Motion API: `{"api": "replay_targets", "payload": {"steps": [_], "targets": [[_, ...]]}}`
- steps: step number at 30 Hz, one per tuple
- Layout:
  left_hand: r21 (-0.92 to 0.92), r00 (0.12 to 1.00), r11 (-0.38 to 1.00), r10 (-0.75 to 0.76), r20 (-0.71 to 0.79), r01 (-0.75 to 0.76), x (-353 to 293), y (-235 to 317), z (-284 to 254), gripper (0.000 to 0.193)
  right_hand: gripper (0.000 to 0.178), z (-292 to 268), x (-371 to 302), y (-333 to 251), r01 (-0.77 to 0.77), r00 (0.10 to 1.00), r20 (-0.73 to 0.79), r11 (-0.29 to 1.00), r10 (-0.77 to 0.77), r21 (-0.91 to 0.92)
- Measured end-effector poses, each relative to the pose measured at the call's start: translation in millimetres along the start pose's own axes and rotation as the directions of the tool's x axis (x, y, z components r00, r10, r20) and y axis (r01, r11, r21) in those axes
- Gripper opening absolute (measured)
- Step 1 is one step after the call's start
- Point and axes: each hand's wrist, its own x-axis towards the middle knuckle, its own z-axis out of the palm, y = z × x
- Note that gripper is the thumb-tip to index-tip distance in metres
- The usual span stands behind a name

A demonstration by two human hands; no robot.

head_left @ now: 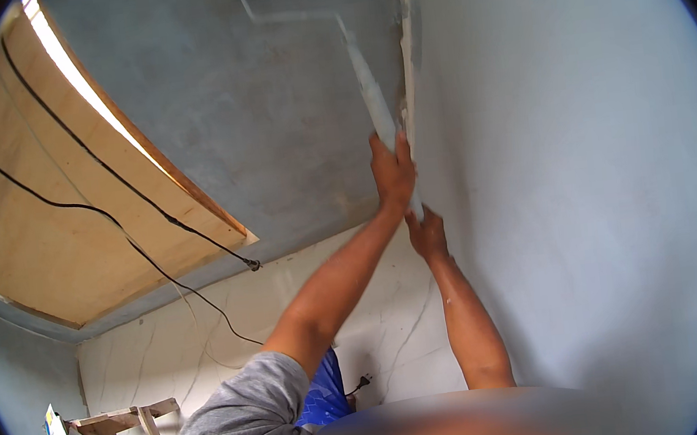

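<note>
Both my hands are wrapped around the pale, paint-smeared handle of a paint roller [370, 88], raised in front of the grey painted surface. My left hand [395, 172] is closed on the handle higher up, its thumb lying along the shaft. Below it, my right hand [429, 235] grips the handle's lower end. From the handle's top a thin bent wire frame runs up and to the left; the roller's head is hard to make out at the upper edge. Close beside the handle runs a whitish strip [408, 50] in the corner between the two surfaces.
A smooth pale blue-grey wall [588, 150] rises on the right. At left is a tan wooden panel [52, 223]. Black cables [96, 159] hang across it, one ending in a plug [252, 264]. A wooden stepladder [124, 424] stands lower left. White veined tiles [279, 284] lie behind my arms.
</note>
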Motion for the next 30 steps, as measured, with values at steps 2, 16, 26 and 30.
{"api": "replay_targets", "payload": {"steps": [2,16,26,30], "targets": [[0.063,0.992,0.99,-0.128,-0.007,0.128,-42.7,-52.9,-1.2,0.032,0.039,9.4,-51.7,57.7,-0.083,0.995,0.042,0.995,0.086,-0.052],[0.147,0.718,0.711,-0.696,0.01,0.688,-257.4,-241.6,-45.1,0.043,0.05,-21.2,-295.2,134.3,-0.585,0.655,0.237,0.68,0.718,-0.442],[0.02,0.554,0.554,-0.832,-0.013,0.832,-283.9,-285.8,-59.2,0.039,0.066,-37.1,-295.3,92.3,-0.605,0.477,0.185,0.473,0.86,-0.64],[-0.043,0.513,0.511,-0.858,0.026,0.858,-282.2,-292.5,-63.3,0.039,0.066,-33.4,-294.3,78.5,-0.615,0.439,0.155,0.422,0.885,-0.666]]}}
